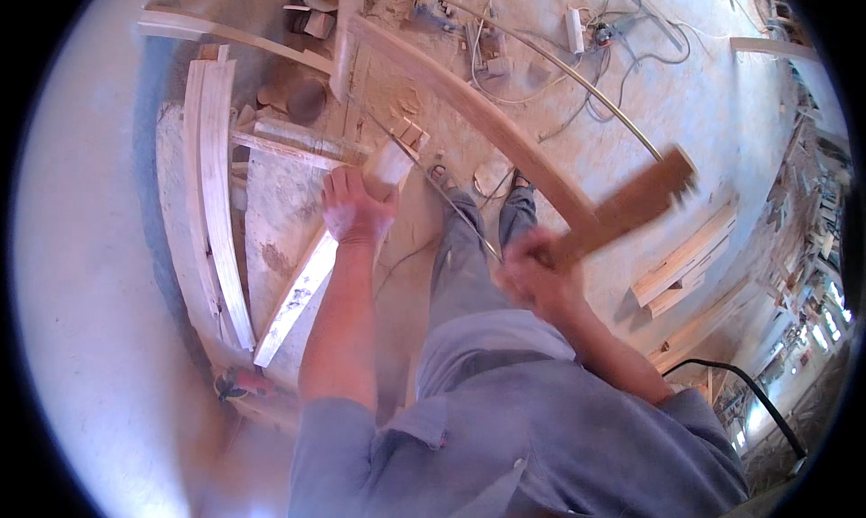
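My right hand (543, 272), slightly blurred, is closed around the lower end of a wooden frame saw (478, 112). The saw's long beam slants up to the far left, and its thin blade (451, 202) runs across the end of a squared wooden piece (293, 297). A notched tip shows at that piece's far end, beside the blade. My left hand (359, 204) presses down and grips the piece near this end. The wood slants over a low bench (275, 202). Whether the blade touches the wood, I cannot tell.
Long pale boards (215, 193) lie along the bench's left side. A red power tool (248, 383) sits near the lower left. On the floor are stacked wooden lengths (686, 261) at right, a power strip (575, 31) with loose cables, offcuts and sawdust. My feet stand beside the bench.
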A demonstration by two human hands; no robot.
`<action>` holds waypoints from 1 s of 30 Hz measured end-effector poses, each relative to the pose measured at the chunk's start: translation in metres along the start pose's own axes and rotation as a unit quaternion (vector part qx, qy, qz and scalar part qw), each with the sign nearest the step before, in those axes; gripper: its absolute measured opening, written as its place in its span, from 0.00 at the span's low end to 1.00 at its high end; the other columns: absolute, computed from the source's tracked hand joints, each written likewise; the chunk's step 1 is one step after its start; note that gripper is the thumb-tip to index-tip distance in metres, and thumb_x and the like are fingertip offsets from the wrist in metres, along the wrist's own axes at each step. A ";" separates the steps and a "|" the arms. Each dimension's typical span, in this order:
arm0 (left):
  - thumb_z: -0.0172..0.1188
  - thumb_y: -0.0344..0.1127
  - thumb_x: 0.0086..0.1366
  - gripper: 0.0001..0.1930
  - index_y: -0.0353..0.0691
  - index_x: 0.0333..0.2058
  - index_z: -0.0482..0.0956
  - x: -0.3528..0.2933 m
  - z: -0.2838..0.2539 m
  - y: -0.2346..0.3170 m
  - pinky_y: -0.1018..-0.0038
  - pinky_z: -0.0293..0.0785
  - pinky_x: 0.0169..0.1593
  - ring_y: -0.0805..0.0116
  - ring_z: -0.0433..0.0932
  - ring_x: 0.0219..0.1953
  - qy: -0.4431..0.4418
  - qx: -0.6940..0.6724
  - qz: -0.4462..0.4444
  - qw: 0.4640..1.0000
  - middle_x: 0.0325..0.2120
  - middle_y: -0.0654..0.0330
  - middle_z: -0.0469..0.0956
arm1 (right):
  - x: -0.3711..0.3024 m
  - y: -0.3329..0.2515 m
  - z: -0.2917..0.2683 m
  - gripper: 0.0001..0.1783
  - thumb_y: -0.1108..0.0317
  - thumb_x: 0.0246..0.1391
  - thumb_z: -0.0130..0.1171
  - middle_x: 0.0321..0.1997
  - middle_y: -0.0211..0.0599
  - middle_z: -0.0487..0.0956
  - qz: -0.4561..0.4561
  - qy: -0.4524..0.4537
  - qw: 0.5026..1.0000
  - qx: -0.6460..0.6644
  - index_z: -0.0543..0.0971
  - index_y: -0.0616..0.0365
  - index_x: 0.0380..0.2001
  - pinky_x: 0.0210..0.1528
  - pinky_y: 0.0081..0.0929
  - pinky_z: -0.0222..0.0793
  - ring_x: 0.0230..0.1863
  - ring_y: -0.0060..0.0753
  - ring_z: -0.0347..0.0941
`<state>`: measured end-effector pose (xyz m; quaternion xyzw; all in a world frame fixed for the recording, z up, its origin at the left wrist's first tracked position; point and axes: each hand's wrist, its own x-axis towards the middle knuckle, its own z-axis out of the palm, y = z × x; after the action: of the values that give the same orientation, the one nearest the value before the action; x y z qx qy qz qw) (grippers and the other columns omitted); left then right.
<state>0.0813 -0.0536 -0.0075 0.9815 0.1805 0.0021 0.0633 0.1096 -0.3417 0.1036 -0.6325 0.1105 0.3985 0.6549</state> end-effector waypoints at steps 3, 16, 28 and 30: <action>0.73 0.47 0.40 0.26 0.39 0.34 0.74 0.001 0.004 -0.003 0.56 0.75 0.45 0.50 0.73 0.44 -0.007 -0.005 0.003 1.000 0.38 0.53 0.71 | 0.048 -0.003 0.038 0.07 0.78 0.55 0.58 0.21 0.28 0.68 0.011 0.008 0.983 0.183 0.73 0.54 0.31 0.17 0.24 0.54 0.20 0.22 0.66; 0.74 0.47 0.39 0.26 0.41 0.34 0.74 0.002 0.001 0.002 0.56 0.74 0.44 0.51 0.73 0.44 -0.018 -0.012 -0.016 1.000 0.38 0.54 0.72 | 0.012 0.009 0.002 0.05 0.76 0.55 0.59 0.23 0.28 0.69 0.011 -0.002 0.998 0.056 0.73 0.56 0.32 0.21 0.25 0.60 0.21 0.22 0.65; 0.75 0.47 0.36 0.27 0.40 0.34 0.75 -0.003 0.000 -0.002 0.57 0.75 0.45 0.52 0.73 0.43 0.003 -0.013 -0.024 1.000 0.38 0.55 0.72 | -0.080 -0.027 -0.028 0.12 0.79 0.50 0.65 0.24 0.32 0.70 0.036 0.034 0.999 -0.008 0.70 0.57 0.28 0.23 0.26 0.65 0.20 0.25 0.66; 0.75 0.47 0.36 0.27 0.41 0.34 0.75 0.000 0.002 0.001 0.57 0.75 0.45 0.52 0.73 0.44 0.004 -0.021 -0.016 1.000 0.38 0.55 0.72 | -0.050 -0.009 -0.018 0.12 0.79 0.51 0.64 0.24 0.31 0.70 0.096 0.049 0.991 0.083 0.70 0.57 0.29 0.22 0.26 0.63 0.20 0.25 0.65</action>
<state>0.0815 -0.0544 -0.0098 0.9770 0.1965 0.0090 0.0827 0.0896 -0.3764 0.1391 -0.5816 0.2353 0.4172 0.6575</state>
